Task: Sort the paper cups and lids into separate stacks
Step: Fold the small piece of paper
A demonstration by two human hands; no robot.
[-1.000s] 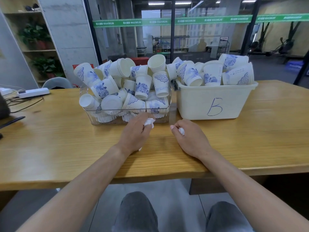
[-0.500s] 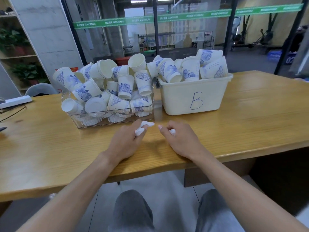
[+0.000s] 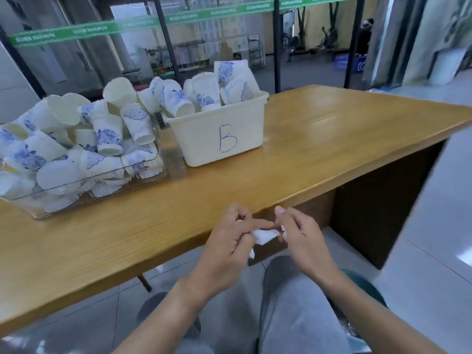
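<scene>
The left hand [image 3: 231, 241] hangs just off the near edge of the wooden table [image 3: 319, 146], fingers curled and pinching a small white scrap [image 3: 264, 236] that looks like crumpled paper or tissue. The right hand [image 3: 300, 238] sits just beside it at three o'clock, its fingertips [image 3: 280, 210] bent in and touching the other end of the same scrap; motion blur makes it hard to say how firmly it grips. Both hands are above the person's grey trousers [image 3: 293, 302], with a tiled floor [image 3: 434, 226] beneath.

From the hands, at about eleven o'clock on the table, stands a cream plastic bin [image 3: 219, 134] marked with a hand-drawn blue letter B. It is heaped with white paper cups [image 3: 207, 94] printed in blue, lying at all angles above its rim. Further round, at ten o'clock, a clear tray [image 3: 102, 198] sits just beside the bin, piled with more of the same blue-patterned cups [image 3: 108, 135] jumbled on their sides and upside down. White round pieces with fluted edges [image 3: 58, 176] lie pressed against its near wall; whether they are lids or cup bottoms cannot be told.

At twelve o'clock, beyond the table, a glass partition carries a green band [image 3: 178, 17] of white lettering
</scene>
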